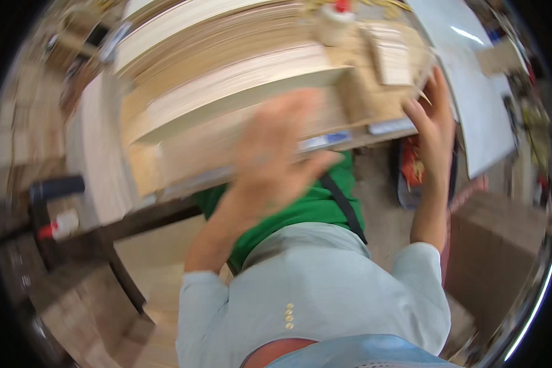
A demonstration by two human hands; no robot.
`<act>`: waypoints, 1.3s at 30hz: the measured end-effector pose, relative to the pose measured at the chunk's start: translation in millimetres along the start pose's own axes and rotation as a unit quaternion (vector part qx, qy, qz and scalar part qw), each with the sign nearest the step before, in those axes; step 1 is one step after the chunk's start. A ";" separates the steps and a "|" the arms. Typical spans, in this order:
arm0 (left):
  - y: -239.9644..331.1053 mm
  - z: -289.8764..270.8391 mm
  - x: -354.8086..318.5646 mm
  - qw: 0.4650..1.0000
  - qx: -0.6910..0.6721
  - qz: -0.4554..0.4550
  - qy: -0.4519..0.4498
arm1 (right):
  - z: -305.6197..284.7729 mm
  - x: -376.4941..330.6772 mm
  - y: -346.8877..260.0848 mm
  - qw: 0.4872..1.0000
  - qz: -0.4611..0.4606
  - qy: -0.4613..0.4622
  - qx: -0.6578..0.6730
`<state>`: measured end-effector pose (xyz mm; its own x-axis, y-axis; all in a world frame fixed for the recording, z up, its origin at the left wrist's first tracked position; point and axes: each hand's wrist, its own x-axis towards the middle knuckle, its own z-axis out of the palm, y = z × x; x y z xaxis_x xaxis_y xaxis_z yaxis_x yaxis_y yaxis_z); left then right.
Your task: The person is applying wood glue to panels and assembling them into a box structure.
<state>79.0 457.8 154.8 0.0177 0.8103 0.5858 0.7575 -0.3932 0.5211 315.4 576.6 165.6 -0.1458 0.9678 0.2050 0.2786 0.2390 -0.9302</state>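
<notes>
The worktop [381, 116] carries long pale wooden strips [239, 72], and just in front of them an open wooden box [358, 98]. Over the box appears the blurred left hand [270, 150], spread wide; the right hand [434, 119] curls beside the worktop's right edge, its grip impossible to tell.

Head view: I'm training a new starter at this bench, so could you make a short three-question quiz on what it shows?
1. True or false: the left hand looks more blurred than the right hand.
2. What colour is the cloth under the black strap? A) red B) green C) white
3. Fill in: seen in the picture, the upper red-topped bottle stands to the ____ of the small wood stack.

Key: 1 true; 2 B; 3 left.
</notes>
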 end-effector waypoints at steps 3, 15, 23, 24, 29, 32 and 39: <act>24.2 28.3 18.5 0.991 -0.121 0.022 0.044 | 39.4 -35.8 -29.8 0.990 -0.010 -0.106 0.092; -38.1 -123.3 -78.1 0.901 0.128 -0.283 0.303 | 58.6 1.2 -23.0 0.981 -0.133 -0.100 -0.101; -112.0 -143.2 -134.3 0.900 0.082 -0.406 0.135 | 34.0 20.0 32.2 0.982 0.013 -0.133 -0.135; -113.3 -142.9 -132.9 0.901 0.087 -0.406 0.129 | 35.7 19.2 33.6 0.983 0.000 -0.131 -0.130; -107.8 -145.1 -118.2 0.898 0.086 -0.422 0.093 | 43.2 16.5 36.3 0.985 -0.022 -0.120 -0.118; -106.2 -145.7 -116.8 0.898 0.072 -0.426 0.081 | 42.4 16.4 37.9 0.985 -0.009 -0.121 -0.122; -100.6 -150.1 -109.8 0.899 0.045 -0.435 0.028 | 41.7 16.0 38.3 0.986 -0.006 -0.126 -0.107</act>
<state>-97.1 343.2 131.2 -0.6387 0.7693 0.0126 0.5183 0.4182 0.7460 284.2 597.9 120.5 -0.3746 0.9210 0.1072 0.4663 0.2870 -0.8368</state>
